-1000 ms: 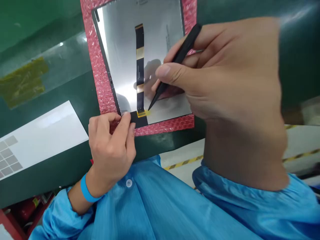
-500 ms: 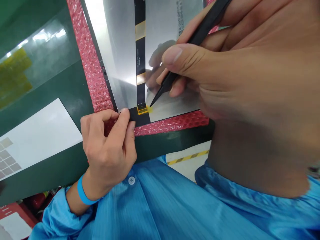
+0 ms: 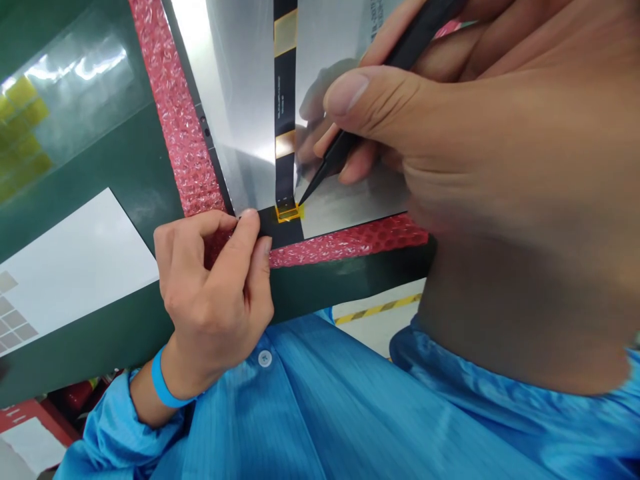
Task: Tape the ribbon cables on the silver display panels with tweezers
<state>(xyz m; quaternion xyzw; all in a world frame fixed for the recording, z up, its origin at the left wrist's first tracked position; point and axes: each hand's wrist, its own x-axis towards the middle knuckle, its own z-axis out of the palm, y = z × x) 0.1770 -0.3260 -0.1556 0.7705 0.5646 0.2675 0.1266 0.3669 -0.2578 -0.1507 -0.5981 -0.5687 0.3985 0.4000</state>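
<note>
A silver panel (image 3: 240, 113) with a black border lies in front of me, a black flat ribbon cable (image 3: 285, 97) running down it. Yellow tape (image 3: 289, 213) sits at the cable's lower end. My right hand (image 3: 415, 127) holds black tweezers (image 3: 345, 147) between thumb and fingers, their tip at the right edge of that tape. Whether the tips are together or touch the tape, I cannot tell. With bent fingers, my left hand (image 3: 215, 287) pinches the panel's near left corner; the thumb is at the edge, the index fingertip on the black border.
Pink bubble wrap (image 3: 173, 127) shows under the panel's left and near edges. On the green table (image 3: 135, 167) to the left lie a white sheet (image 3: 80, 257) with greyish squares and a clear film (image 3: 95, 87) with yellow squares. A red box (image 3: 35, 427) is at lower left.
The tweezers' tip has come in against the tape's right edge, from slightly right of it. My left hand still grips the corner. The whole view has shifted slightly.
</note>
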